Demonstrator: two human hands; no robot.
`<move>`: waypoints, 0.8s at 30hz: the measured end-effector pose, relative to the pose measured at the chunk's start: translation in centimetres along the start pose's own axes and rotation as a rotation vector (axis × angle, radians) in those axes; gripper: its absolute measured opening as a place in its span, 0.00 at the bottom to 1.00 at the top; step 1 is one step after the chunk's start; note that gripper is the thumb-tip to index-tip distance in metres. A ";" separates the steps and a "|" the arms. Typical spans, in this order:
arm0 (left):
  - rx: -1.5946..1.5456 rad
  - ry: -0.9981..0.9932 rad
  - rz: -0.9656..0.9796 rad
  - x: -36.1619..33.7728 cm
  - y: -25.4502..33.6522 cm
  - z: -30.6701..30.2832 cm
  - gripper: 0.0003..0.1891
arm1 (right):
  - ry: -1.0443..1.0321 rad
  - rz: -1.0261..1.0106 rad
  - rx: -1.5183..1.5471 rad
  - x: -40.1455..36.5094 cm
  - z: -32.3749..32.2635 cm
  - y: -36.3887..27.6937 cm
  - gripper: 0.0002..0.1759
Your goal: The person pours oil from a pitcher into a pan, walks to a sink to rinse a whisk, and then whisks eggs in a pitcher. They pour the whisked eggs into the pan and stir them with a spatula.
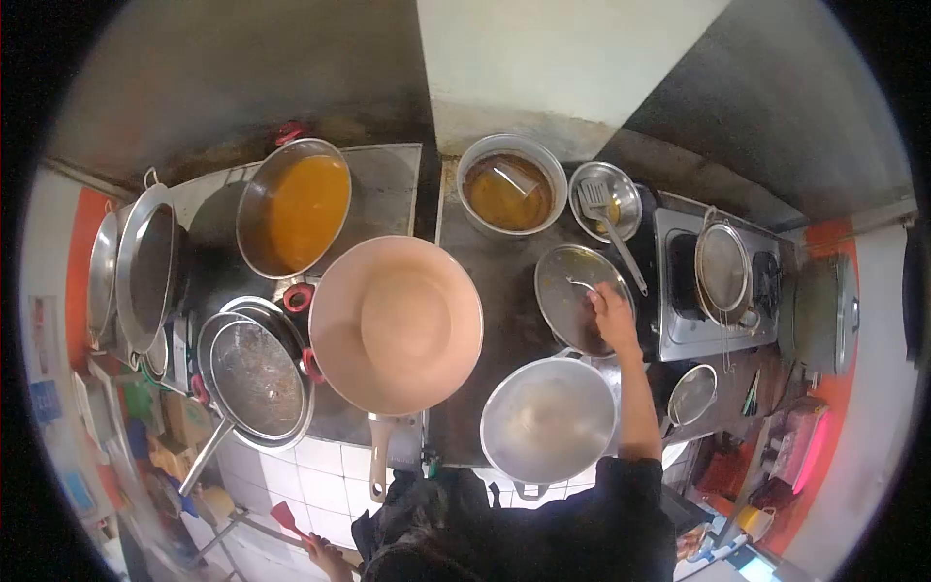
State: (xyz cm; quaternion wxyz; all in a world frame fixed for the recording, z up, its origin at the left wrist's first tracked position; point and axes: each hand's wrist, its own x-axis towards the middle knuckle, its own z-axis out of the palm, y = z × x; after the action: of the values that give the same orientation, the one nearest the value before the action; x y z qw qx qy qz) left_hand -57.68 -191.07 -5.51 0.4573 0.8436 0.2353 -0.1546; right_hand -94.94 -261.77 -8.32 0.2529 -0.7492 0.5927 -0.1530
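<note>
My right hand (613, 318) reaches across the counter with its fingers closed at the handle of a round pot lid (560, 312). Just in front of that lid stands a wide grey pot (514, 398) with cloudy, whitish contents. Low at the left, my left hand (328, 560) is closed around a spatula with a red head (284, 516). Between the two hands sits a large pink-beige pan (335, 339), its handle pointing toward me; its inside shows no food.
Behind are a pot of orange liquid (308, 215), a pot of brown oil (485, 209) and a bowl with a slotted turner (603, 215). A mesh strainer (252, 373) rests at left. On the right stands a gas stove (679, 330) with strainers (722, 267).
</note>
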 end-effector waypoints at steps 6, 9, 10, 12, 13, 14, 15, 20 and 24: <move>-0.011 0.020 0.117 -1.9 3.3 2.5 0.16 | -0.059 0.123 -0.100 -0.1 3.9 5.0 0.09; -0.013 0.019 0.142 -1.7 3.3 2.2 0.16 | -0.057 0.173 -0.020 0.4 4.3 6.4 0.09; -0.007 0.016 0.136 -1.6 3.2 2.0 0.16 | -0.070 0.191 0.014 0.6 4.0 6.4 0.09; -0.005 -0.007 0.130 -1.9 2.9 1.8 0.16 | -0.111 0.154 -0.096 1.0 3.2 6.7 0.09; -0.006 -0.017 0.126 -2.3 2.9 1.8 0.16 | -0.131 0.133 -0.151 1.4 3.0 6.6 0.09; 0.015 0.004 0.117 -2.8 2.9 1.8 0.16 | -0.082 0.091 -0.206 2.0 2.8 6.4 0.10; 0.038 0.028 0.108 -3.4 2.9 1.7 0.16 | -0.034 0.048 -0.258 2.8 2.3 5.4 0.10; 0.058 0.078 0.065 -4.8 1.9 0.9 0.16 | 0.240 -0.339 -0.283 12.1 0.9 -4.5 0.16; 0.037 0.102 0.060 -4.9 0.1 -0.5 0.16 | 0.098 -0.524 -0.516 21.7 5.6 -7.1 0.19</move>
State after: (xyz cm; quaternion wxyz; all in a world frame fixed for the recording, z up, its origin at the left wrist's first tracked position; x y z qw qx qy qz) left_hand -61.69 -191.99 -2.84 0.4336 0.8653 0.2299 -0.1020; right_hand -80.80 -280.41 -10.46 -0.0207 -0.9064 0.4112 -0.0941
